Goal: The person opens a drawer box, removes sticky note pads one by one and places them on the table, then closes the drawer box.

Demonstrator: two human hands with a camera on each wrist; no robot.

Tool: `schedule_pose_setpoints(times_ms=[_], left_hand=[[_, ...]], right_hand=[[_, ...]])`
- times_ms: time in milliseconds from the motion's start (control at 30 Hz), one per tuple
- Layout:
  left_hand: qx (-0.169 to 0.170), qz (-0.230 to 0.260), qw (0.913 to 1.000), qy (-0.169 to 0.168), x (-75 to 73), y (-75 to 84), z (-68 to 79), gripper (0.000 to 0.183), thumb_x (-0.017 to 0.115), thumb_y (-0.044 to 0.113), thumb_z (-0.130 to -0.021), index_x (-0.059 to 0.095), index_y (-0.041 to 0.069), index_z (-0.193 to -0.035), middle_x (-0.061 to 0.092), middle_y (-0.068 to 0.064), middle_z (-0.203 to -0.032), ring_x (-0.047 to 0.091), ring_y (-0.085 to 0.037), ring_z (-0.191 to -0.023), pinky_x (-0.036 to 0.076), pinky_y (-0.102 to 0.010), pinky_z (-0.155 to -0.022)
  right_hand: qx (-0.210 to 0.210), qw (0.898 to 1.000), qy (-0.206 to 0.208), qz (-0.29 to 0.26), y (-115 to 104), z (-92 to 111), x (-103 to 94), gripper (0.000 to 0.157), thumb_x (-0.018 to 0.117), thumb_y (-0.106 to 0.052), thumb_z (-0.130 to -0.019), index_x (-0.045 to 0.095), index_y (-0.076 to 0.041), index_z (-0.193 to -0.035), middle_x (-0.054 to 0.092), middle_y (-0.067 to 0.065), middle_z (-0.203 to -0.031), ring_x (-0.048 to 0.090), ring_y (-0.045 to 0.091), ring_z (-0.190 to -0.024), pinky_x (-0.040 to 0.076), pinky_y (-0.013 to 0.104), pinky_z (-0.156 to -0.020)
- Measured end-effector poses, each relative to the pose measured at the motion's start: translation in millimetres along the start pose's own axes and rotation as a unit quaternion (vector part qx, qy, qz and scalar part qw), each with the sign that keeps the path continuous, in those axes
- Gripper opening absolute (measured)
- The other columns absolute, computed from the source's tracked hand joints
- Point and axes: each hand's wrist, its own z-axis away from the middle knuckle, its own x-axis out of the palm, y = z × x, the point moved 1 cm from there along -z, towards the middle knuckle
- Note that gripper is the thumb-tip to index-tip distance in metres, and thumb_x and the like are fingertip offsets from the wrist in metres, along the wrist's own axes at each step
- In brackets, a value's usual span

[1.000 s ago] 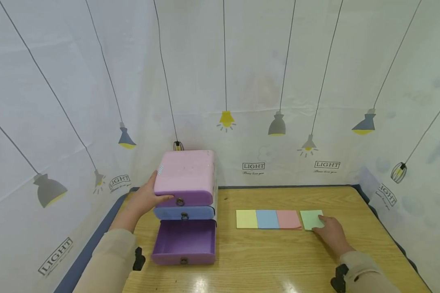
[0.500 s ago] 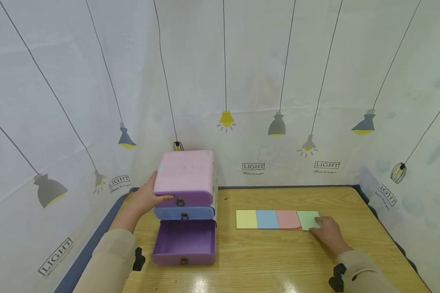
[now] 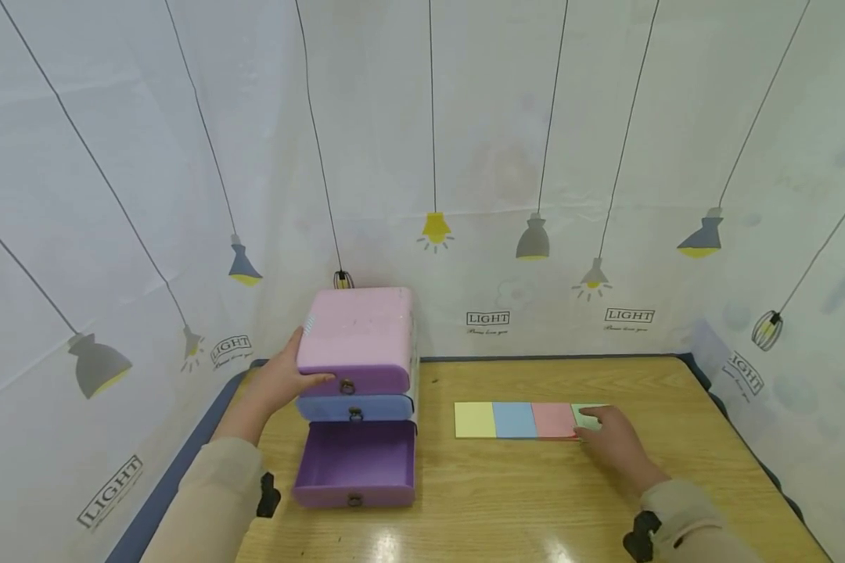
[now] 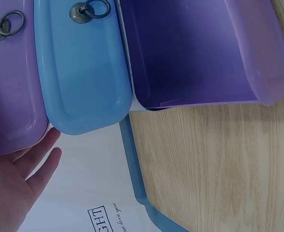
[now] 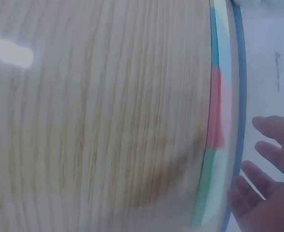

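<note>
My left hand (image 3: pixel 276 381) holds the top left of a small three-drawer box (image 3: pixel 355 324), thumb across the front of the top drawer and fingers along the side. In the left wrist view two of those fingers stick out past the box. To the right, sticky note pads lie edge to edge in a row: yellow (image 3: pixel 475 420), blue (image 3: pixel 514 420), pink (image 3: pixel 553 419) and green (image 3: pixel 589 423). My right hand (image 3: pixel 618 444) hovers over the green pad with its fingers spread, partly hiding it; nothing is between the fingers.
The bottom purple drawer (image 3: pixel 354 496) is pulled out and nothing lies inside; the blue middle drawer (image 3: pixel 387 408) juts out slightly. A wooden table (image 3: pixel 493 500) carries everything. A white sheet printed with lamps (image 3: pixel 373 156) hangs behind and at the sides.
My right hand slid the green pad left against the pink one, then let go and moved left over it, fingers spreading. My left hand and the drawer box stayed put.
</note>
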Motion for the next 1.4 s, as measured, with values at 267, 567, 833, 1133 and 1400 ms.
schedule_pose_setpoints(times_ms=[267, 567, 833, 1133, 1400], left_hand=[[-0.012, -0.01, 0.9999, -0.007, -1.9, 3.3, 0.3, 0.13, 0.072, 0.07, -0.071, -0.007, 0.012, -0.157, 0.019, -0.021, -0.158, 0.031, -0.046, -0.137, 0.029, -0.065, -0.103], [-0.011, -0.007, 0.9999, -0.004, -1.5, 2.5, 0.0, 0.129, 0.072, 0.07, -0.071, -0.005, 0.013, -0.157, 0.022, -0.021, -0.157, 0.033, -0.046, -0.136, 0.03, -0.065, -0.102], [-0.007, -0.007, 0.9999, -0.002, -1.7, 1.4, 0.7, 0.128, 0.072, 0.07, -0.072, -0.007, 0.015, -0.157, 0.021, -0.021, -0.158, 0.033, -0.044, -0.136, 0.03, -0.065, -0.102], [0.003, -0.011, 0.9999, 0.001, -2.7, 3.3, 1.5, 0.126, 0.073, 0.068, -0.072, -0.004, 0.016, -0.157, 0.023, -0.021, -0.157, 0.035, -0.043, -0.135, 0.032, -0.063, -0.102], [0.02, -0.002, 0.9998, 0.006, -2.2, 3.4, 1.8, 0.123, 0.075, 0.064, -0.073, 0.0, 0.018, -0.157, 0.025, -0.018, -0.156, 0.037, -0.041, -0.134, 0.033, -0.062, -0.102]], right_hand=[[-0.046, 0.997, -0.025, -0.049, -52, 11, 23.7, 0.037, 0.069, -0.013, -0.091, 0.063, 0.004, -0.123, 0.057, 0.022, -0.123, 0.051, 0.045, -0.115, 0.047, 0.055, -0.089], [-0.1, 0.993, -0.042, -0.04, -101, 17, 52.1, 0.03, 0.074, -0.013, -0.087, 0.07, -0.003, -0.115, 0.064, 0.007, -0.112, 0.057, 0.035, -0.109, 0.047, 0.051, -0.09], [-0.146, 0.984, -0.092, -0.047, -132, 20, 73.8, 0.032, 0.074, -0.015, -0.088, 0.068, -0.002, -0.116, 0.063, 0.009, -0.111, 0.057, 0.037, -0.107, 0.048, 0.052, -0.088], [-0.175, 0.972, -0.14, -0.067, -162, 23, 96.4, 0.036, 0.071, -0.02, -0.09, 0.066, -0.001, -0.121, 0.062, 0.013, -0.114, 0.056, 0.037, -0.108, 0.047, 0.053, -0.088], [-0.211, 0.962, -0.155, -0.072, -184, 26, 114.7, 0.033, 0.072, -0.017, -0.09, 0.067, -0.001, -0.118, 0.064, 0.011, -0.112, 0.058, 0.034, -0.103, 0.048, 0.046, -0.088]])
